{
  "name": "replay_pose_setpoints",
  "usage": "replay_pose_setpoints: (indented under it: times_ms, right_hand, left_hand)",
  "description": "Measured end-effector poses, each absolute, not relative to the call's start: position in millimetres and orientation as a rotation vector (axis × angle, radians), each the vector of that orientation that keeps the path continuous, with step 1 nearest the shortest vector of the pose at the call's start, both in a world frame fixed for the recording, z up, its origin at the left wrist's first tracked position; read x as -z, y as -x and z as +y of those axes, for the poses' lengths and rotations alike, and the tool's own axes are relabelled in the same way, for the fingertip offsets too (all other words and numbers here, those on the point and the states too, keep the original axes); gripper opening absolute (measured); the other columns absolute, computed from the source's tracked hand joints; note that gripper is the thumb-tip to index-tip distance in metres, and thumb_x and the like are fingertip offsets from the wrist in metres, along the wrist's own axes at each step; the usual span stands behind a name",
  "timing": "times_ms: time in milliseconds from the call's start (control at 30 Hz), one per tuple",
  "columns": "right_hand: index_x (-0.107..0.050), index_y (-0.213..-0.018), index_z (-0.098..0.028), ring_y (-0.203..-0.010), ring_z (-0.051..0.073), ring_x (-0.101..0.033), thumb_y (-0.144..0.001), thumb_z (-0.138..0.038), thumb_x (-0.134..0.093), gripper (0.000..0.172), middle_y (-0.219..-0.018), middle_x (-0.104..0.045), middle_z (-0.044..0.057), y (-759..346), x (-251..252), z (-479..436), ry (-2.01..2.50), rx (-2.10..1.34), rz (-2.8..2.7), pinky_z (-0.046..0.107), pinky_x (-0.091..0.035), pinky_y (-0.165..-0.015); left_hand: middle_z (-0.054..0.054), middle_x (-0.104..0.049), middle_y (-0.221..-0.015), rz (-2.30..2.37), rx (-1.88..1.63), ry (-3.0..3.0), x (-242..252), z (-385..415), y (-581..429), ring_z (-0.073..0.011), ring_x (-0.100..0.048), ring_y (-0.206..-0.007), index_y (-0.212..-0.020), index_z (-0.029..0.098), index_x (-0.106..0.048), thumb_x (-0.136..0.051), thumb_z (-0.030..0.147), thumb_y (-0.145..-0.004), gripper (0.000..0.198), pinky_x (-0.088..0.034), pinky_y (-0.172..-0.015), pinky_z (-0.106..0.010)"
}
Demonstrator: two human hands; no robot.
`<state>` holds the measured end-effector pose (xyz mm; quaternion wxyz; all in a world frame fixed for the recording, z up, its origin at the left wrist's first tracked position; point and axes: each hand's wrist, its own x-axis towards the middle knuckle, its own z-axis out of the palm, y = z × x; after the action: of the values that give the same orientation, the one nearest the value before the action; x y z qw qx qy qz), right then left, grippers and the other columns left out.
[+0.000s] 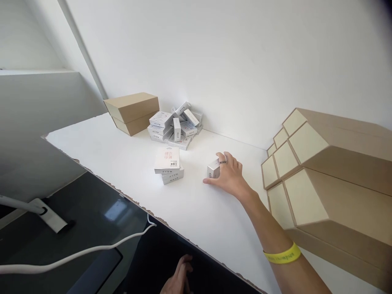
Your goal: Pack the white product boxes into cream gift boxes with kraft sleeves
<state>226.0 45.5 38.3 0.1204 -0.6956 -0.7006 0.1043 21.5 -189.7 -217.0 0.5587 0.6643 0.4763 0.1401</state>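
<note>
My right hand (229, 173) curves around a small white carton (213, 169) on the white table, thumb on the near side and fingers over the far side. Part of this carton is hidden behind the fingers. To its left lies a short stack of white cartons (168, 159), the top one turned at an angle to those below. Low in the view, below the table's front edge, my left hand (177, 277) hangs with loosely bent fingers; no object shows in it.
Behind the stack, a loose heap of white cartons (186, 126) lies near the wall, beside closed brown boxes (134, 112). Larger brown boxes (346, 171) are piled at the right. A white cable (101, 248) runs below the rough table edge (159, 220).
</note>
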Motion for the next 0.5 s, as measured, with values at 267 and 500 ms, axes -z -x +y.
replay_pose_setpoints:
  times_ms: [267, 500]
  right_hand:
    - [-0.028, -0.146, -0.018, -0.137, 0.035, -0.04, -0.066, -0.05, -0.076, 0.099, -0.161, -0.016, 0.017, -239, -33, 38, 2.047, -0.382, -1.957, 0.046, -0.034, -0.115]
    - [-0.016, -0.148, -0.017, -0.139, 0.031, -0.038, -0.068, -0.052, -0.07, 0.103, -0.158, -0.02, 0.016, -221, -47, 37, 1.965, -0.459, -1.805, 0.039, -0.04, -0.113]
  left_hand:
    - [-0.017, -0.04, -0.155, 1.123, -0.312, -1.607, 206, -191, -24, -0.0112, -0.064, -0.078, -0.124, 0.022, -0.05, -0.063, 0.042, -0.089, 0.042, -0.056, -0.074, -0.026]
    - [-0.015, -0.043, -0.152, 1.161, -0.338, -1.644, 201, -193, -20, -0.0114, -0.066, -0.079, -0.124, 0.023, -0.051, -0.051, 0.049, -0.097, 0.037, -0.056, -0.074, -0.025]
